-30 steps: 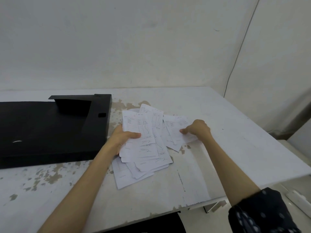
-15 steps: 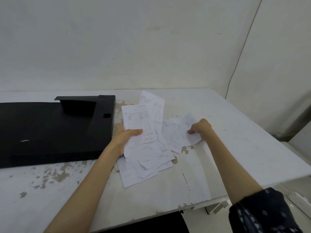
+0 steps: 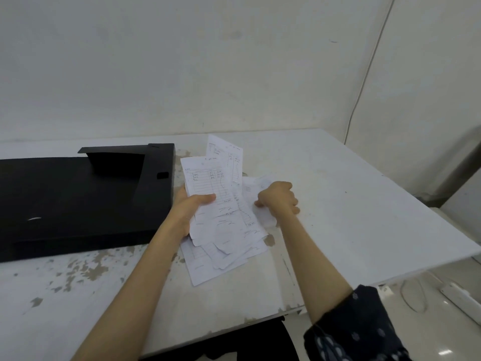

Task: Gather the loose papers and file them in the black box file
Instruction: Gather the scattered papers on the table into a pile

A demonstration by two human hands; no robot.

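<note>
A messy bundle of white printed papers (image 3: 221,204) is tilted up off the table at its far end, and my left hand (image 3: 187,207) grips its left edge with the thumb on top. My right hand (image 3: 279,198) is closed on the crumpled sheets at the bundle's right side, pressing them toward the stack. The lowest sheets (image 3: 208,267) still rest on the table. The black box file (image 3: 78,196) lies open and flat just left of the papers, its raised flap at the far end.
The white table (image 3: 351,204) has chipped paint, with its right edge and near corner close by. A wall runs behind it. A white power strip (image 3: 460,298) and cable lie on the floor at the right.
My left hand has lifted the stack's far end higher off the table. My right hand has drawn the right-hand sheets leftward into the stack.
</note>
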